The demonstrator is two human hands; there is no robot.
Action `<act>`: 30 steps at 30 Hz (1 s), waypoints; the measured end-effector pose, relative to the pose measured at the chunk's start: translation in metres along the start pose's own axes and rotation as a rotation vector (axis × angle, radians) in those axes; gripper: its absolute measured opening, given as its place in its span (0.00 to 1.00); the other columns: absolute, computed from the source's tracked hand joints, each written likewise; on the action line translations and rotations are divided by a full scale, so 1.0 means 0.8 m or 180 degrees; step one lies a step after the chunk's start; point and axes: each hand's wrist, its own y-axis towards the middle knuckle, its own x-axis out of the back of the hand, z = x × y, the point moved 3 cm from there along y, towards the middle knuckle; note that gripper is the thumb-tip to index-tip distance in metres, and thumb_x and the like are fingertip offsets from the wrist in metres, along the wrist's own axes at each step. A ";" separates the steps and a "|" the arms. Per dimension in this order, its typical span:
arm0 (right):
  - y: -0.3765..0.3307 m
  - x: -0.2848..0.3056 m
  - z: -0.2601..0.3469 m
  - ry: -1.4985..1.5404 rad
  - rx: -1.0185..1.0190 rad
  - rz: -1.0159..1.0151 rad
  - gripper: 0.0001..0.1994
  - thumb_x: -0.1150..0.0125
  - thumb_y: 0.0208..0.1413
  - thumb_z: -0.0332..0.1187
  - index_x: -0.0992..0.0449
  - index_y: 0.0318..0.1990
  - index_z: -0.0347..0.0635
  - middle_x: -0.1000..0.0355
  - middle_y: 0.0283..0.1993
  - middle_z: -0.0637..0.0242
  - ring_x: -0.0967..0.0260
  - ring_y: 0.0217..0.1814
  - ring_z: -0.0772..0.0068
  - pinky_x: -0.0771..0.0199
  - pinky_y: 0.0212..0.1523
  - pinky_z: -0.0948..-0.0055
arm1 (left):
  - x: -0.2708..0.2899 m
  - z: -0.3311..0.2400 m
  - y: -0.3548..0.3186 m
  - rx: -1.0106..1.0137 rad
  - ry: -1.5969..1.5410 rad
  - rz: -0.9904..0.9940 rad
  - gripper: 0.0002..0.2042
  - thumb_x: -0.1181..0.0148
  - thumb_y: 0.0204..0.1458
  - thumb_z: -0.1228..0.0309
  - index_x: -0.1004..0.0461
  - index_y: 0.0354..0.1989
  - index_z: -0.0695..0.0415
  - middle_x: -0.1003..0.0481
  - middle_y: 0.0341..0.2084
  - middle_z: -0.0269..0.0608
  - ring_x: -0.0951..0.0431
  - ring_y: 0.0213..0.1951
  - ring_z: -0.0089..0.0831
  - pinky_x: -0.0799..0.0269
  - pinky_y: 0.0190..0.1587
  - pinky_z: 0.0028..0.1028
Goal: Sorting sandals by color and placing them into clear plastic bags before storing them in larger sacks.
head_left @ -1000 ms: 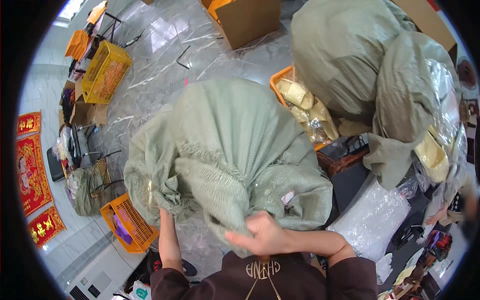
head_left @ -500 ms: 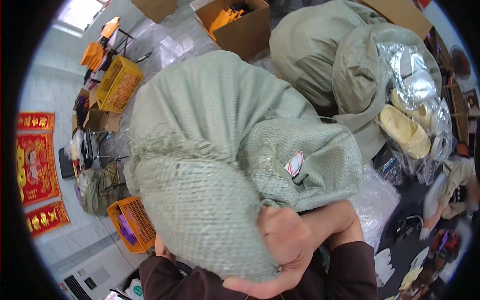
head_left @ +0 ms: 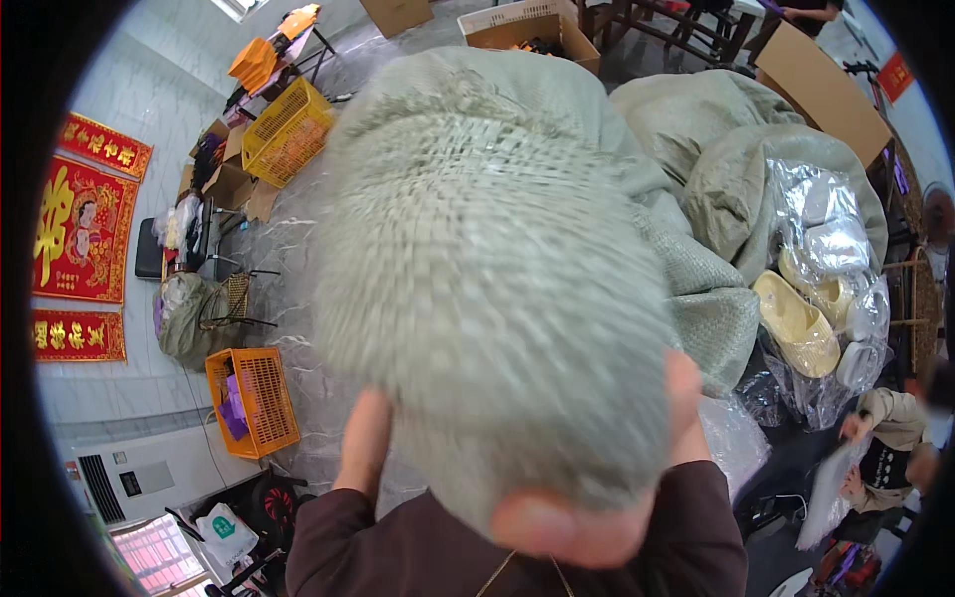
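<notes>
A big grey-green woven sack (head_left: 477, 298) fills the middle of the view, raised close to me and smeared by motion. At its lower right edge my right hand (head_left: 577, 527) is closed on the fabric, with the thumb over the near side and the other fingers largely hidden. My left hand (head_left: 370, 423) reaches up against the sack's lower left side; its fingers are out of sight behind the cloth. A gathered fold of the woven fabric (head_left: 721, 323) hangs at the right.
Further right stands another sack (head_left: 736, 209), with cream clogs (head_left: 796, 323) in clear plastic beside it. A yellow crate (head_left: 286, 129) and an orange crate (head_left: 264, 403) are at left. Behind is a cardboard box (head_left: 572, 40). A seated person (head_left: 885, 448) works at far right.
The sack's near part has been lifted and spread wider, covering the inner fold and its label. My right hand has moved slightly down with it, and more of my left forearm shows.
</notes>
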 end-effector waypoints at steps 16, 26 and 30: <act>-0.010 -0.085 0.121 0.0634 -0.0701 0.0517 0.19 0.38 0.44 0.25 0.42 0.10 0.42 0.46 0.10 0.63 0.45 0.09 0.61 0.50 0.12 0.65 | -0.045 0.039 -0.026 -0.0002 0.0688 0.0709 0.30 0.60 0.57 0.46 0.34 0.55 0.61 0.30 0.49 0.47 0.30 0.50 0.38 0.31 0.51 0.33; 0.001 -0.059 0.171 -0.0771 -0.0167 0.0718 0.15 0.38 0.46 0.27 0.37 0.13 0.41 0.45 0.11 0.62 0.46 0.10 0.65 0.53 0.12 0.68 | -0.099 0.032 -0.020 -0.0094 0.1385 0.1162 0.30 0.60 0.57 0.46 0.33 0.55 0.60 0.29 0.48 0.47 0.30 0.50 0.38 0.31 0.51 0.33; -0.008 0.006 0.041 -0.2216 -0.0532 -0.0208 0.08 0.49 0.56 0.35 0.23 0.36 0.51 0.35 0.20 0.62 0.38 0.22 0.71 0.40 0.24 0.68 | -0.056 0.050 -0.022 0.0104 0.1643 0.1172 0.29 0.60 0.57 0.46 0.33 0.54 0.60 0.29 0.48 0.47 0.30 0.50 0.38 0.31 0.51 0.33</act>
